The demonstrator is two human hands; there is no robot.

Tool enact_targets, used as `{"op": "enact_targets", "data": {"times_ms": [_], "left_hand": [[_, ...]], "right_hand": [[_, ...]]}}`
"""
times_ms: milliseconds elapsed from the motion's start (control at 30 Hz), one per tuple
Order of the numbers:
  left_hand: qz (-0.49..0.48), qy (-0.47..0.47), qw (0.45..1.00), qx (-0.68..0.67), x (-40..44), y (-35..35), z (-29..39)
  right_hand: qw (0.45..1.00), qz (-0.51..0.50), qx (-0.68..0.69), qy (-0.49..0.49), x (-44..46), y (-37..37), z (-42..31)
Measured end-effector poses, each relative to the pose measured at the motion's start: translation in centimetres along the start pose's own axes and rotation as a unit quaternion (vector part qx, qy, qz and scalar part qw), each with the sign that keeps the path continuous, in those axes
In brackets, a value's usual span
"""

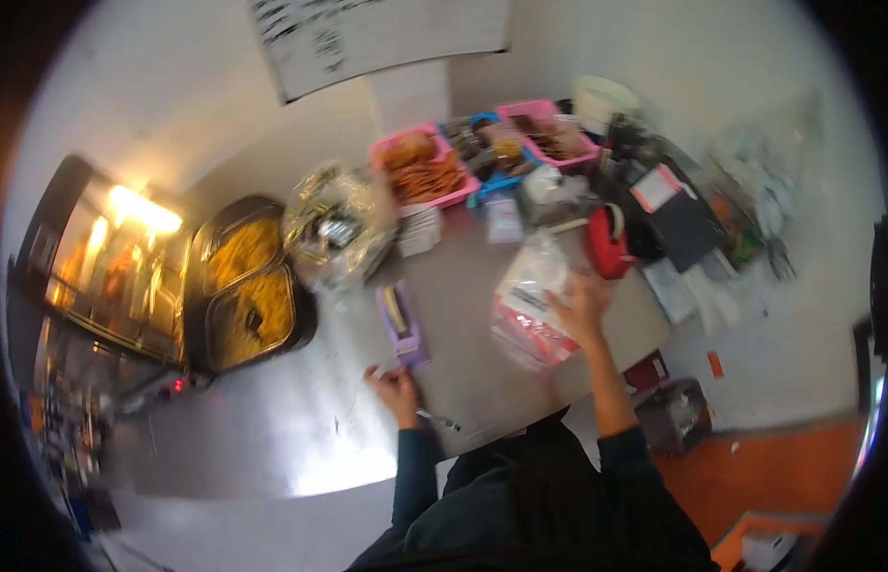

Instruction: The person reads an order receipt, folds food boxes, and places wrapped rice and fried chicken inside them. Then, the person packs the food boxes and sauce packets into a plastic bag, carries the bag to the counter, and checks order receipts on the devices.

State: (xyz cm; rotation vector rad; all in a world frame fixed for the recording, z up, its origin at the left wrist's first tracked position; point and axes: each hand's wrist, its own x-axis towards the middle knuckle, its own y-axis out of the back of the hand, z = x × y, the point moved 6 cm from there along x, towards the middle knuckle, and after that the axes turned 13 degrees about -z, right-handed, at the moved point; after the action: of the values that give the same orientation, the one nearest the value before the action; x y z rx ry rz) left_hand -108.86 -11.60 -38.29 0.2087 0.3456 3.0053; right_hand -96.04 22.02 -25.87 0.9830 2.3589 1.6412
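Note:
My right hand point(585, 303) is on the right side of a clear plastic bag point(530, 307) with pink and white contents, its fingers curled against the plastic. The bag lies on the steel table. At the front end of a purple tape dispenser point(400, 326), my left hand point(396, 393) has its fingers pinched together; whatever small thing they hold is too blurred to name. A pen point(438, 419) lies by the left wrist, close to the table's front edge.
Pink baskets point(425, 164) and a blue basket point(492, 153) of packets line the back. A large plastic bag point(337, 227), black trays point(248, 310) of yellow food and a lit warmer point(120, 257) stand left. A red pouch point(608, 240) and black box point(675, 212) are right.

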Motion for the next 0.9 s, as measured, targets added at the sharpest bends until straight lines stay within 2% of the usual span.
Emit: {"op": "enact_targets", "data": {"times_ms": [33, 67, 100, 133, 167, 200, 233, 267, 300, 367, 400, 433, 500, 600, 667, 733, 767, 800, 867, 900], "left_hand": [[-0.001, -0.027, 0.999, -0.022, 0.2, 0.7, -1.7], [-0.028, -0.024, 0.998, -0.056, 0.3, 1.4, -1.6], [-0.037, 0.002, 0.997, -0.074, 0.5, 1.9, -0.7], [-0.042, -0.074, 0.995, -0.050, 0.7, 2.2, 1.2], [-0.051, -0.106, 0.991, -0.058, 0.9, 2.1, 3.4], [-0.048, -0.104, 0.992, -0.053, 1.1, 1.9, 4.9], [-0.053, -0.125, 0.990, -0.036, 1.3, 1.5, 5.6], [-0.069, -0.108, 0.990, -0.055, 1.8, 1.0, 6.0], [-0.111, -0.094, 0.978, -0.152, 1.3, -0.4, 8.1], [-0.182, -0.147, 0.965, -0.122, 1.9, -2.9, 8.4], [-0.231, -0.148, 0.951, -0.141, 1.5, -5.3, 8.9], [-0.278, -0.146, 0.936, -0.157, 0.8, -7.7, 9.8], [-0.368, -0.159, 0.898, -0.179, -3.3, -12.3, 13.6], [-0.504, -0.171, 0.824, -0.195, -13.0, -18.1, 19.4], [-0.577, -0.178, 0.761, -0.237, -21.3, -20.9, 22.9], [-0.644, -0.191, 0.689, -0.272, -30.6, -22.1, 25.1], [-0.674, -0.201, 0.652, -0.282, -35.3, -22.8, 26.1], [-0.705, -0.201, 0.616, -0.289, -40.4, -22.5, 26.9], [-0.733, -0.305, 0.564, -0.228, -49.7, -23.1, 26.7], [-0.769, -0.226, 0.518, -0.299, -54.2, -21.9, 27.2]], "right_hand": [[0.997, 0.030, -0.060, 0.039, 0.9, -2.3, 1.1], [0.991, 0.105, -0.046, 0.064, 1.3, -2.3, 0.2], [1.000, 0.012, 0.013, 0.000, 2.0, -2.3, -0.1], [0.992, -0.041, 0.094, -0.067, 2.2, -2.7, 0.3], [0.973, -0.044, 0.216, -0.075, 2.2, -4.9, 1.9], [0.979, 0.079, 0.190, 0.008, 0.1, -3.4, 0.7], [0.953, 0.122, 0.275, -0.019, -0.1, -5.3, 2.3], [0.949, 0.073, 0.305, -0.029, -2.4, -3.1, 1.4], [0.942, 0.025, 0.333, -0.042, -4.7, -0.4, 0.3], [0.941, 0.058, 0.332, -0.016, -9.4, 4.2, -0.4], [0.956, 0.103, 0.273, -0.003, -12.4, 6.1, -0.4], [0.959, 0.082, 0.270, -0.038, -15.2, 9.0, -0.5], [0.956, 0.028, 0.275, -0.098, -21.5, 14.4, -1.9], [0.932, 0.119, 0.320, -0.124, -32.4, 19.0, -0.6], [0.836, 0.206, 0.438, -0.257, -41.1, 23.8, -1.7], [0.799, 0.376, 0.307, -0.355, -52.0, 27.2, -2.8], [0.751, 0.449, 0.283, -0.394, -56.7, 28.4, -2.7], [0.666, 0.563, 0.305, -0.382, -62.1, 28.1, -1.3], [0.591, 0.667, 0.380, -0.247, -67.5, 30.9, -1.8], [0.549, 0.706, 0.412, -0.174, -69.9, 32.4, -2.1]]}}
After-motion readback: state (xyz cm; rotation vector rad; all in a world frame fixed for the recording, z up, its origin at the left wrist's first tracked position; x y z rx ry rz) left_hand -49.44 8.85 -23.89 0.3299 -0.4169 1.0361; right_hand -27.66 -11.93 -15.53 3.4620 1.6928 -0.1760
